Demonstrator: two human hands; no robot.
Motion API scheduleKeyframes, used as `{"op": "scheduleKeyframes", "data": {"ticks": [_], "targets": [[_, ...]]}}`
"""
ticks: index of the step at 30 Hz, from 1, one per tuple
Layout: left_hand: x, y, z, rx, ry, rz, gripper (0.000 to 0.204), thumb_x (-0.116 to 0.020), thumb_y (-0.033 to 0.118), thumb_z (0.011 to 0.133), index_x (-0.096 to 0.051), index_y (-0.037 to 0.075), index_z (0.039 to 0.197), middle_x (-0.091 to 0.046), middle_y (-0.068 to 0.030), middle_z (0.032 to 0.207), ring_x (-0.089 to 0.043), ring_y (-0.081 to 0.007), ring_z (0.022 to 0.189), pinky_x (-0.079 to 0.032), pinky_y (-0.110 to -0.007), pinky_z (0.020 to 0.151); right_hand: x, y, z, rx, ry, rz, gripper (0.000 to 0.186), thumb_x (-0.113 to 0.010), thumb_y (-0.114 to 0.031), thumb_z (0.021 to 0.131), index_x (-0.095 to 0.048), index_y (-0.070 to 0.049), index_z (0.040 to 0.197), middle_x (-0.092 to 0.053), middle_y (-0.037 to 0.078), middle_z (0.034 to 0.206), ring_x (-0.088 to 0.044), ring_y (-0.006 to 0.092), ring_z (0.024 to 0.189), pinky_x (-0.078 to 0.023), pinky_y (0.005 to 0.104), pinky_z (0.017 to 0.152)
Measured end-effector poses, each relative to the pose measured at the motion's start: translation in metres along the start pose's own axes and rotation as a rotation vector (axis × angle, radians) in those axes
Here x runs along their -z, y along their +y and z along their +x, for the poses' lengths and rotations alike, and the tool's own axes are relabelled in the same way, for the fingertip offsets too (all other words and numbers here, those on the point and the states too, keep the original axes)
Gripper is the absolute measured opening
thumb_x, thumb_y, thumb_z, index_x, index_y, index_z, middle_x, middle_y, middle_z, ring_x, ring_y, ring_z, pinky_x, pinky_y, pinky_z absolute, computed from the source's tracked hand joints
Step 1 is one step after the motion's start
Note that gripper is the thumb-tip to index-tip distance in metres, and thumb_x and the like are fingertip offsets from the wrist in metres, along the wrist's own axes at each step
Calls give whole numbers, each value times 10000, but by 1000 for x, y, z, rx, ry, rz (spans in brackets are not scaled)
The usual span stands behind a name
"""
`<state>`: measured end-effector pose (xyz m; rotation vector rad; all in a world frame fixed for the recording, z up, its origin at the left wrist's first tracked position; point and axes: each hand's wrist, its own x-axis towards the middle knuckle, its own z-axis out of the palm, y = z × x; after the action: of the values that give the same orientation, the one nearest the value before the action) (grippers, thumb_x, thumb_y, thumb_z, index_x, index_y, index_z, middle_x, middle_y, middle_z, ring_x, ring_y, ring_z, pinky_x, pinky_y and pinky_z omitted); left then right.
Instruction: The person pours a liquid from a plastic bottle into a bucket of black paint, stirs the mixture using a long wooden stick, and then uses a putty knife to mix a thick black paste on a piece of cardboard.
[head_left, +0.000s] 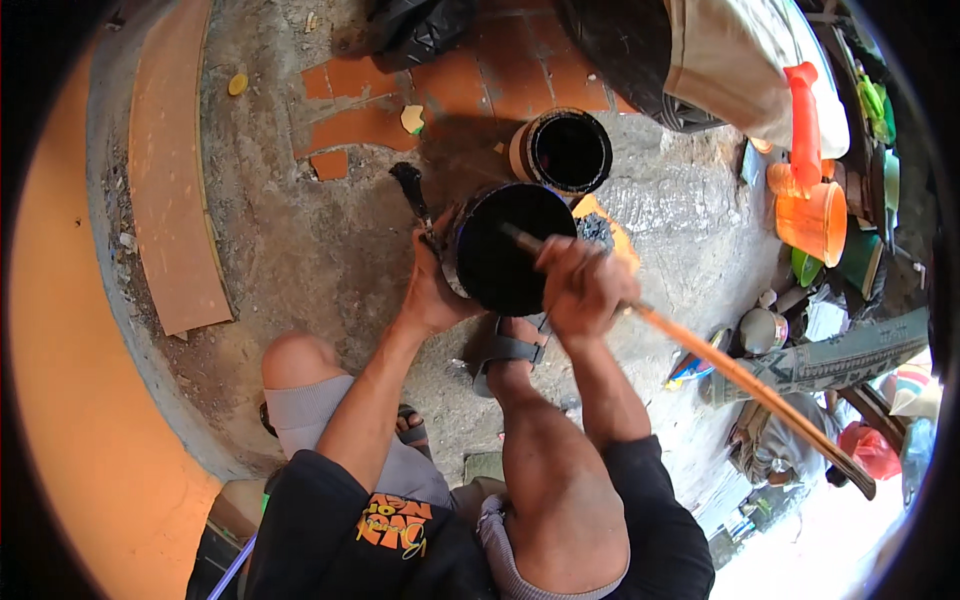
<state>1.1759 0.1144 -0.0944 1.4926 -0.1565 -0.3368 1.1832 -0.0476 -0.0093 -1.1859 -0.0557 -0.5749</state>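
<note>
A round can (462, 262) with a black inside, which looks like dark paint, stands tilted a little in front of me. My left hand (435, 285) is closed on its left side. A brush with black bristles (407, 182) sticks up by the fingers of that hand, against the can's wall; whether the fingers grip it too, I cannot tell. My right hand (588, 285) is wrapped round a long wooden stick (740, 378). One end of the stick reaches over the can's mouth, and the other points down to the right. How deep its tip sits is hard to see.
Just behind stands a second can (568, 150), black inside, beside a yellow piece with black smears (622, 240). A board (175, 180) lies at left along the orange wall (60, 330). On the right are an orange dipper (812, 222), a rolled mat (820, 352) and clutter.
</note>
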Motion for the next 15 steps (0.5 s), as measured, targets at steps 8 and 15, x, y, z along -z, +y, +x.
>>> {"op": "scheduleKeyframes", "data": {"ticks": [8, 15], "targets": [[14, -4, -4, -158, -5, 153, 1232, -944, 143, 548, -148, 63, 1484, -353, -184, 1458, -407, -307, 1338, -355, -409, 1105, 3, -46, -24, -169, -58, -878, 376, -419, -220, 973, -361, -80, 628, -313, 63, 506, -335, 172, 453, -407, 392, 507], [14, -10, -4, -2, -66, 21, 1287, -948, 157, 540, -66, 48, 1472, -338, -198, 1469, -388, -316, 1349, -332, -418, 1118, -19, -9, -6, -69, -51, -132, 367, -440, -210, 952, -325, -95, 623, -263, 43, 501, -303, 190, 422, -397, 411, 458]]}}
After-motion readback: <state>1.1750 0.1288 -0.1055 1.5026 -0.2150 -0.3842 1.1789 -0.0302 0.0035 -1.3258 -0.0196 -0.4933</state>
